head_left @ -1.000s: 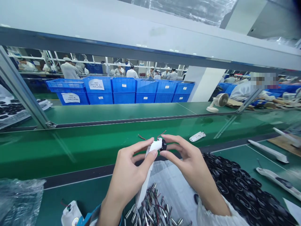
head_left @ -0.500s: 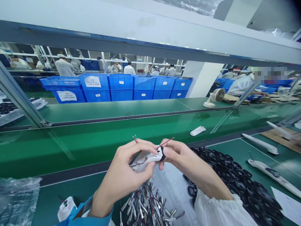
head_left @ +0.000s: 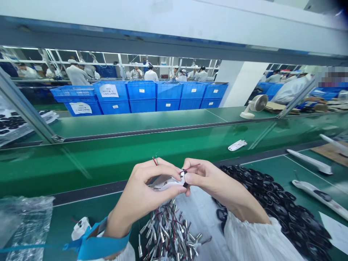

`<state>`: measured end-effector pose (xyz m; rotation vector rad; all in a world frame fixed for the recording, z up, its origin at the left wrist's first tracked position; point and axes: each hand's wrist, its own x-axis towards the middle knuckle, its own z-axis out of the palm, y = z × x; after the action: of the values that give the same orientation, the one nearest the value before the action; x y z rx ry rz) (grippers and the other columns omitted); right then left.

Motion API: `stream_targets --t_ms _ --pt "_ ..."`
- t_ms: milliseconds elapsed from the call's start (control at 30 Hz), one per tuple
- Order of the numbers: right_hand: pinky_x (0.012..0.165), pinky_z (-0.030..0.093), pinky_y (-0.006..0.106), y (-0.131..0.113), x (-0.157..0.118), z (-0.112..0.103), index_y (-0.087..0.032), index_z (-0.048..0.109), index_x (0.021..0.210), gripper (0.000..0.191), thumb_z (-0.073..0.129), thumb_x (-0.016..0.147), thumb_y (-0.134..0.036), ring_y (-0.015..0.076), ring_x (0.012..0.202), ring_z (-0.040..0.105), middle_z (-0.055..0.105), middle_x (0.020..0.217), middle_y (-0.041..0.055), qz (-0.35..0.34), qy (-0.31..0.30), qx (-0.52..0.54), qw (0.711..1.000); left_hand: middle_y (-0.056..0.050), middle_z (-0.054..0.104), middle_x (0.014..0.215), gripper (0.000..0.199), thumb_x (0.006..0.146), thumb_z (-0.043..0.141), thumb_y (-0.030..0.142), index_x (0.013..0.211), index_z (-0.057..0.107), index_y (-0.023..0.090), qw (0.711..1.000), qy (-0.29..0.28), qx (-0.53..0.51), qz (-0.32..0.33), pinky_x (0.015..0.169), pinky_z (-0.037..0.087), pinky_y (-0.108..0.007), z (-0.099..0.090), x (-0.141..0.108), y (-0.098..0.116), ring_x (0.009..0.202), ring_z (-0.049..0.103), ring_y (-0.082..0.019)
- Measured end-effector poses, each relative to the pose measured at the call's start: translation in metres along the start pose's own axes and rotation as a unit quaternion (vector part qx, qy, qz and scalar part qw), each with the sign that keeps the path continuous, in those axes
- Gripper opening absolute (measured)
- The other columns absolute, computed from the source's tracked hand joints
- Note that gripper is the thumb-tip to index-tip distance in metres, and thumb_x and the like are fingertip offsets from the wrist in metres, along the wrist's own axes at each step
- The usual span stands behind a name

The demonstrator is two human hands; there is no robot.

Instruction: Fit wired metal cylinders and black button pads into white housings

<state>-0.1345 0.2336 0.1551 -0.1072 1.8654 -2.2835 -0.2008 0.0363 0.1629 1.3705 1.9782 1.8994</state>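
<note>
My left hand (head_left: pixel 148 188) is wrapped round a white plastic housing (head_left: pixel 166 182) with thin wires coming out of it. At the housing's right end, my right hand (head_left: pixel 202 175) pinches a black ring-like part (head_left: pixel 185 178) against it. A thin red and black wire sticks out over the right fingers, and red and green wire ends show above the left hand. Below both hands lies a pile of small silver cylinders with wires (head_left: pixel 170 232). Many black round parts (head_left: pixel 272 199) are heaped to the right.
A white shell (head_left: pixel 237 145) lies on the green conveyor (head_left: pixel 108 156). Long white pieces (head_left: pixel 310 161) rest at the right. Clear plastic wrap (head_left: pixel 29 224) and another white housing (head_left: pixel 81 228) are at lower left. Blue bins (head_left: pixel 141 96), a fan (head_left: pixel 258 103) and several people are beyond.
The housing has tilted slightly within my fingers, and my right fingers have closed further over the black part. The whole view has shifted a little.
</note>
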Motion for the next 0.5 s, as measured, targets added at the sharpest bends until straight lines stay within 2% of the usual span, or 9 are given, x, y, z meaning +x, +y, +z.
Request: stream_targets --t_ms 33,100,133,200,267,333,400,467,500 --pt "0.072 0.048 0.025 0.0 0.0 -0.001 -0.018 0.059 0.084 0.047 0.089 0.076 -0.054 0.0115 0.064 0.067 0.074 0.069 -0.0006 0.001 -0.007 0.009 1.0 -0.001 0.079 0.097 0.015 0.08 0.086 0.015 0.089 0.081 0.025 1.0 0.003 0.002 0.01 0.081 0.058 -0.025 0.001 0.0 0.001 0.092 0.074 -0.017" --pt "0.072 0.049 0.027 0.001 0.0 -0.002 -0.02 0.059 0.102 0.057 0.092 0.072 -0.055 0.013 0.066 0.069 0.076 0.074 -0.0005 0.009 -0.01 0.038 0.999 -0.001 0.078 0.096 0.014 0.079 0.088 0.018 0.088 0.081 0.025 0.999 0.009 0.021 0.025 0.076 0.058 -0.025 0.003 0.0 0.002 0.09 0.073 -0.018" --pt "0.073 0.05 0.028 0.002 0.002 -0.002 -0.022 0.055 0.115 0.069 0.095 0.068 -0.054 0.014 0.067 0.069 0.077 0.077 -0.0005 0.016 -0.005 0.052 0.999 -0.002 0.077 0.095 0.014 0.079 0.088 0.018 0.087 0.081 0.025 0.999 0.011 0.035 0.029 0.072 0.058 -0.025 0.004 -0.001 0.002 0.088 0.073 -0.018" --pt "0.075 0.052 0.03 0.005 0.006 -0.002 -0.024 0.039 0.14 0.103 0.098 0.062 -0.054 0.0158 0.069 0.07 0.077 0.081 -0.0011 0.027 0.005 0.065 0.997 -0.002 0.077 0.093 0.013 0.08 0.086 0.016 0.088 0.08 0.025 0.998 0.015 0.055 0.032 0.066 0.057 -0.024 0.005 -0.002 0.002 0.087 0.073 -0.018" --pt "0.076 0.053 0.033 0.008 0.011 -0.003 -0.023 0.024 0.153 0.122 0.096 0.061 -0.059 0.0181 0.069 0.071 0.076 0.079 -0.0015 0.03 0.009 0.04 0.999 -0.002 0.075 0.092 0.013 0.08 0.082 0.013 0.088 0.079 0.024 0.997 0.016 0.071 0.032 0.063 0.056 -0.023 0.004 -0.004 0.001 0.085 0.073 -0.018" --pt "0.077 0.054 0.035 0.011 0.015 -0.003 -0.021 0.019 0.157 0.118 0.086 0.071 -0.066 0.0205 0.073 0.072 0.076 0.079 0.0 0.026 0.044 -0.028 0.998 -0.002 0.074 0.091 0.013 0.08 0.078 0.011 0.086 0.078 0.022 0.993 0.013 0.113 0.036 0.062 0.055 -0.022 0.001 -0.004 -0.007 0.081 0.072 -0.016" --pt "0.081 0.054 0.037 0.012 0.017 -0.004 -0.02 0.021 0.158 0.099 0.071 0.087 -0.068 0.0218 0.079 0.073 0.078 0.087 0.0039 0.033 0.122 -0.134 0.983 -0.002 0.075 0.092 0.01 0.081 0.074 0.012 0.085 0.076 0.021 0.983 -0.005 0.18 0.031 0.067 0.055 -0.024 -0.006 0.002 -0.025 0.08 0.07 -0.015" --pt "0.084 0.052 0.037 0.012 0.016 -0.005 -0.019 0.032 0.155 0.073 0.056 0.1 -0.061 0.0222 0.083 0.073 0.079 0.095 0.0072 0.068 0.186 -0.264 0.944 -0.003 0.075 0.094 0.008 0.084 0.071 0.014 0.085 0.076 0.02 0.971 -0.032 0.235 0.006 0.077 0.055 -0.028 -0.018 0.014 -0.052 0.086 0.07 -0.017" --pt "0.084 0.052 0.037 0.013 0.016 -0.005 -0.019 0.04 0.152 0.062 0.05 0.104 -0.056 0.0226 0.084 0.073 0.079 0.097 0.0082 0.096 0.188 -0.333 0.919 -0.004 0.075 0.093 0.006 0.083 0.072 0.016 0.085 0.076 0.019 0.968 -0.051 0.247 -0.011 0.08 0.055 -0.03 -0.026 0.021 -0.068 0.086 0.07 -0.018"
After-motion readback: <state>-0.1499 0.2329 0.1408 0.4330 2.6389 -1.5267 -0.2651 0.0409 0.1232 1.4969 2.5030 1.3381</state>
